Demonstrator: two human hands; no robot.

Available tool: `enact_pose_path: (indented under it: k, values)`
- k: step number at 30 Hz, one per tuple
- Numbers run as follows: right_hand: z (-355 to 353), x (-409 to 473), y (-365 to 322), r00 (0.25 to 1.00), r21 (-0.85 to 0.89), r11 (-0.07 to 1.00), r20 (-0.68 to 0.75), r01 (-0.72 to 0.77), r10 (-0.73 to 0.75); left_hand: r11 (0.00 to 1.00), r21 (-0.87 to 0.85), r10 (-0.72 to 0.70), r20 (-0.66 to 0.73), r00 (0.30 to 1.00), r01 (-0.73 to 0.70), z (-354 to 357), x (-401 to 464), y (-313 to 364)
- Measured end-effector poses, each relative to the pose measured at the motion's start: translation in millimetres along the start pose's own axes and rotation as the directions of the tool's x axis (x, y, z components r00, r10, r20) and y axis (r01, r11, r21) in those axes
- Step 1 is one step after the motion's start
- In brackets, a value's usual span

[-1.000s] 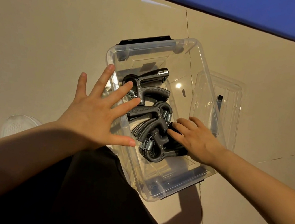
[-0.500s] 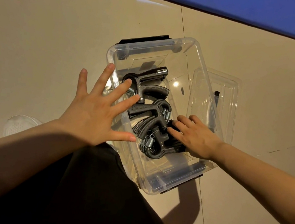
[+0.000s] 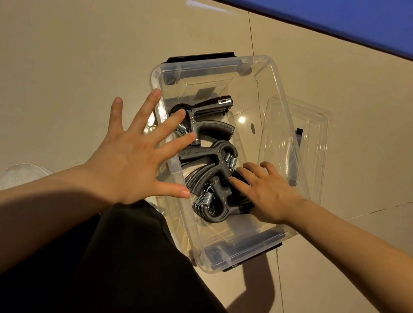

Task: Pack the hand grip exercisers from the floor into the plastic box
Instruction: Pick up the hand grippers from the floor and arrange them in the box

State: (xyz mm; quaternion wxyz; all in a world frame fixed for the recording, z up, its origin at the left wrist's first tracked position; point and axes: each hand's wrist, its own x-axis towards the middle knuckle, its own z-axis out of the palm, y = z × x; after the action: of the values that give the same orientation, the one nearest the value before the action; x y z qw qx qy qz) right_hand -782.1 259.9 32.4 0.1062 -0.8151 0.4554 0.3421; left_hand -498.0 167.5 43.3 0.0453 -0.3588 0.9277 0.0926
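Grip exercisers (image 3: 209, 156) sit piled inside the clear plastic box (image 3: 276, 86), which stands on the tan tiled floor (image 3: 70, 44). Dark grey/black bodies w/ silver coil springs; looks like 3+ units, exact count can't tell since they overlap. One lies toward the far-left end of the box w/ a small display-like insert on its handle, others are stacked mid to near end, handles crossing.

L hand (image 3: 131, 156) is spread wide, fingers straight & fanned, holding nothing. It sits over the box's left long wall; index & middle fingertips reach over the rim above the far exerciser. Whether the palm touches the wall can't tell.

R hand (image 3: 267, 188) is inside the box, palm down on the near pile, fingers relaxed & slightly bent, resting on the black handles beside a spring. No clear curl round anything, so it reads as pressing/touching, not gripping.

Box has black latches at far and near ends. Clear lid (image 3: 308, 144) lies flat on the floor, just beside the box's right side, partly under or behind it. Blue mat or surface (image 3: 327, 8) runs across the top of view. Person's dark-clothed leg (image 3: 118, 263) fills the bottom centre, touching the box's near-left corner area. Pale round thing (image 3: 21, 174) on the floor at left, partly hidden by the L forearm.
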Motion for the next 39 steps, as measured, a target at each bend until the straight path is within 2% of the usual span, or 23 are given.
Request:
enact_pose_path:
  k: [3,8,14,19,22,24,26,27,28,30,32,34,36,39]
  values:
    - [4,-1,-4,0.997,0.089,0.995,-0.050,-0.056,0.060,1.000,-0.009,0.005,-0.006,1.000,-0.005,1,1,0]
    - [6,-5,-6,0.993,0.139,0.990,-0.109,-0.037,0.053,1.000,0.002,0.009,0.020,1.000,-0.009,-3,0,1]
    - [-1,-1,0,0.992,0.344,0.936,-0.067,-0.081,0.110,1.000,-0.007,0.025,0.034,0.999,-0.024,-2,0,-1]
    - [3,-2,-1,0.991,0.314,0.945,-0.061,-0.094,0.119,0.998,-0.036,0.047,0.045,0.998,-0.045,-1,0,0]
    - [-1,-8,1,0.985,0.394,0.913,-0.083,-0.109,0.153,0.997,-0.060,0.042,0.080,0.996,-0.037,-8,1,3]
    - [-14,-19,-1,0.956,0.580,0.803,-0.138,-0.135,0.260,0.996,-0.079,0.041,0.124,0.991,-0.031,-13,1,-1]
    - [-34,-38,-7,0.881,0.854,0.499,-0.114,-0.149,0.459,0.988,-0.147,0.081,0.201,0.976,-0.051,-24,-3,-19]
    - [-44,-50,-10,0.845,0.938,0.325,-0.077,-0.118,0.530,0.982,-0.182,0.099,0.214,0.972,-0.060,-36,-8,-28]
    - [-51,-63,-12,0.820,0.977,0.194,-0.045,-0.082,0.571,0.980,-0.177,0.117,0.169,0.979,-0.086,-51,-15,-37]
    - [-60,-89,-14,0.790,0.999,0.039,-0.001,-0.029,0.614,0.981,0.000,0.190,0.130,0.973,-0.192,-82,-29,-50]
    - [-69,-110,-16,0.775,0.995,-0.096,0.040,0.027,0.630,0.950,0.186,0.215,0.185,0.959,-0.249,-115,-45,-50]
    - [-77,-125,-21,0.768,0.982,-0.175,0.062,0.066,0.637,0.931,0.288,0.153,0.250,0.956,-0.224,-148,-56,-43]
    - [-89,-136,-29,0.771,0.974,-0.200,0.045,0.108,0.636,0.934,0.337,0.008,0.308,0.951,-0.117,-180,-69,-28]
    - [-115,-147,-45,0.782,0.968,-0.168,-0.044,0.188,0.622,0.968,0.251,-0.100,0.280,0.955,0.028,-220,-95,4]
